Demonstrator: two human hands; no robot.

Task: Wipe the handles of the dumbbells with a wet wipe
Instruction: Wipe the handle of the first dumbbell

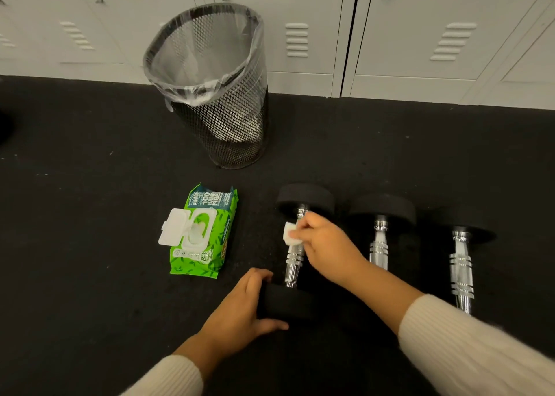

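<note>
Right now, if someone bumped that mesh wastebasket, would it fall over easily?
Probably yes. The mesh wastebasket looks tall, narrow-based and wider at the rim, so apt to tip. Its wire mesh and thin plastic liner suggest it is light. It seems nearly empty, though the contents are unclear.

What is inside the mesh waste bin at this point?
The mesh waste bin holds a clear plastic liner folded over its rim. No discarded wipes show through the opening, but the bottom is hidden by the near wall and the crumpled liner.
</note>
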